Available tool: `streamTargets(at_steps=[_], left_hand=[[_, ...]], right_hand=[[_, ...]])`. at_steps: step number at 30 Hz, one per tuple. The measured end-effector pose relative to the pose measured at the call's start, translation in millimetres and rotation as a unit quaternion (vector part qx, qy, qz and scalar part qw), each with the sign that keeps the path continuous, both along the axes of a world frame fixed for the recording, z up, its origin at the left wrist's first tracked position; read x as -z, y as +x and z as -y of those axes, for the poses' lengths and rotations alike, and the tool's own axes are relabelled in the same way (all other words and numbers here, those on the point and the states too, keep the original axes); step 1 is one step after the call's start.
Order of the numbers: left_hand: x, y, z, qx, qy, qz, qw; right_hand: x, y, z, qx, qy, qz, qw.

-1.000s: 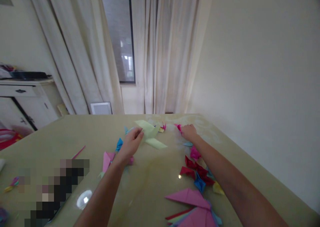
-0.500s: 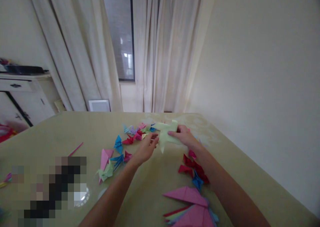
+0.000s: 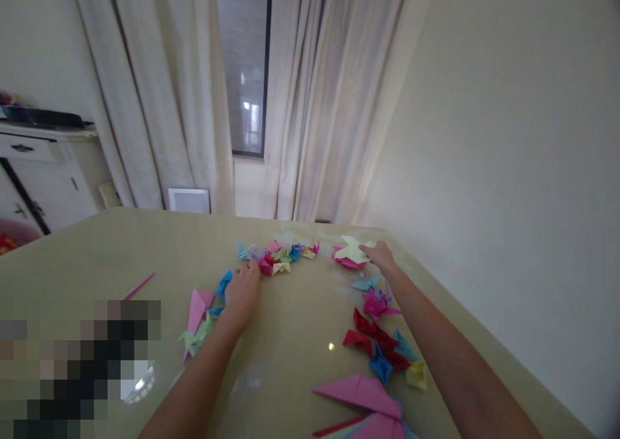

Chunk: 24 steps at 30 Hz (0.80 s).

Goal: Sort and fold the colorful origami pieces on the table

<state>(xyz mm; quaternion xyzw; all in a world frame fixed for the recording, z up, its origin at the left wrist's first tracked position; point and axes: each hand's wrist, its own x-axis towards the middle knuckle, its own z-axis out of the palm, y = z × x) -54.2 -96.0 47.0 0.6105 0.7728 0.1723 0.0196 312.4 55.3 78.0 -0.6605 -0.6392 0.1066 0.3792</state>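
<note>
Now that the green paper [image 3: 351, 249] has been brought over pink paper [image 3: 351, 265], it is pinched, unreleased, by the right hand [image 3: 380, 255]; the curled left hand's [image 3: 243, 289] hold cannot be told.

Pale curtains [image 3: 334, 97] hang on both sides of a narrow, dark-edged window [image 3: 242, 58]. A plain wall [image 3: 508, 135] fills the right. At the left stands a white cabinet [image 3: 62, 168] with dark handles [image 3: 22, 148]. Light [image 3: 331, 347] glints off the glossy table [image 3: 290, 361]; behind it is a white frame [image 3: 188, 200].
</note>
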Motion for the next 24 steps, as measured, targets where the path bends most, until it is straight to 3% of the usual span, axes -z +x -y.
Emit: streamTargets(at_steps=[4, 8, 10, 12, 14, 16, 19, 24], left_hand=[[-8.3, -6.5, -4.9, 0.05, -0.002, 0.034, 0.998], [-30.6, 13.7, -6.1, 0.17, 0.034, 0.105, 0.979], [-38.1, 38.0, -1.1, 0.249, 0.052, 0.145, 0.956], [-39.4, 66.5, 7.6, 0.337, 0.073, 0.211, 0.915], [-35.5, 92.9, 17.5, 0.405, 0.092, 0.284, 0.864], [-29.5, 112.4, 25.0, 0.433, 0.099, 0.328, 0.833], [-21.7, 123.6, 26.6, 0.426, 0.097, 0.325, 0.839], [-7.0, 90.6, 10.8, 0.308, 0.129, 0.249, 0.909]], right_hand=[[-6.1, -4.3, 23.7, 0.015, 0.041, 0.009, 0.999], [-18.1, -22.1, 65.9, -0.117, 0.033, 0.0, 0.993], [-23.0, -32.8, 94.3, -0.224, 0.001, -0.015, 0.975], [-26.0, -41.5, 123.9, -0.343, -0.039, -0.046, 0.938], [-26.6, -46.5, 150.1, -0.389, -0.063, -0.057, 0.917], [-24.6, -47.0, 169.5, -0.383, -0.068, -0.058, 0.92], [-17.5, -38.5, 184.7, -0.336, -0.049, -0.069, 0.938], [-4.2, 9.8, 182.2, -0.194, 0.016, -0.075, 0.978]])
